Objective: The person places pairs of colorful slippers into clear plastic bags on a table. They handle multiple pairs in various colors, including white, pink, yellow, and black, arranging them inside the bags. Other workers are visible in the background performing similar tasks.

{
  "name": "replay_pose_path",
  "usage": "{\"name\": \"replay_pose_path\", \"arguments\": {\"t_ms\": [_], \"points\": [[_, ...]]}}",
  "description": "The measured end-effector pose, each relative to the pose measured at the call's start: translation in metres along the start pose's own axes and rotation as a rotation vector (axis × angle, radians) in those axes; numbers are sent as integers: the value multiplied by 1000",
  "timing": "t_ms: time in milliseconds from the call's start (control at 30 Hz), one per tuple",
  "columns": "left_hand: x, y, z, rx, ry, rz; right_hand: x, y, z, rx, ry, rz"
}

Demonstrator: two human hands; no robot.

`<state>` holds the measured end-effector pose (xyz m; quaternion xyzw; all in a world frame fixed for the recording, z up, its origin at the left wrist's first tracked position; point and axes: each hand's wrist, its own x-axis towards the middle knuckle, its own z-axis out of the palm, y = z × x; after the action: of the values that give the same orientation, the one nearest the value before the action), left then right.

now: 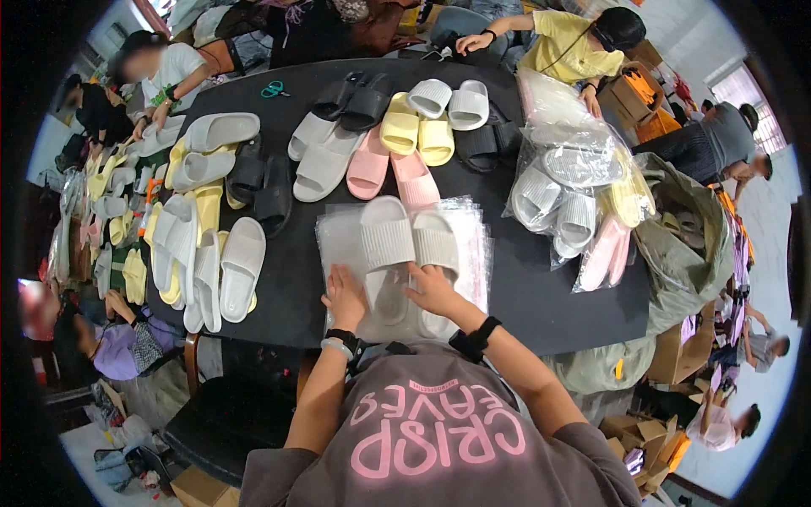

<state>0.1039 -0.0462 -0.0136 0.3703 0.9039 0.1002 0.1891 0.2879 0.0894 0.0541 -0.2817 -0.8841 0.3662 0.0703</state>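
Note:
A pair of light grey slippers lies side by side on a stack of clear plastic bags (pixel 475 253) in front of me. The left slipper (pixel 387 232) and the right slipper (pixel 435 241) both have ribbed straps, with their toes pointing away. My left hand (pixel 344 297) rests on the bags beside the left slipper, fingers stretched out and holding nothing. At the right slipper, my right hand (pixel 435 291) has its fingers curled on the part below the strap; its thumb and index finger reach toward the gap between the pair.
Loose pink slippers (pixel 369 165), yellow slippers (pixel 399 127) and black slippers (pixel 274 194) stand beyond the bags. Grey slippers (pixel 242 262) pile up at left. Bagged slippers (pixel 574 211) heap at right, next to a large sack (pixel 684 262). A person in yellow (pixel 562 46) works across the black table (pixel 541 304).

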Motion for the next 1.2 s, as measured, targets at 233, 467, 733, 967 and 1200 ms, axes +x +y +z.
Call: {"name": "replay_pose_path", "arguments": {"t_ms": [233,467,733,967,1200], "points": [[-19,-16,-26,-255,265,229,-42,25,-21,156,-241,79],[-24,47,-21,-213,-1,614,-97,76,-8,-13,-160,161],[-6,63,-4,-31,-154,564,-93,76,9,-268,-352,174],[-4,47,-65,-515,-128,500,-91,73,6,-251,-380,230],[15,7,-201,-286,331,452,-93,77,10,-257,-372,206]]}}
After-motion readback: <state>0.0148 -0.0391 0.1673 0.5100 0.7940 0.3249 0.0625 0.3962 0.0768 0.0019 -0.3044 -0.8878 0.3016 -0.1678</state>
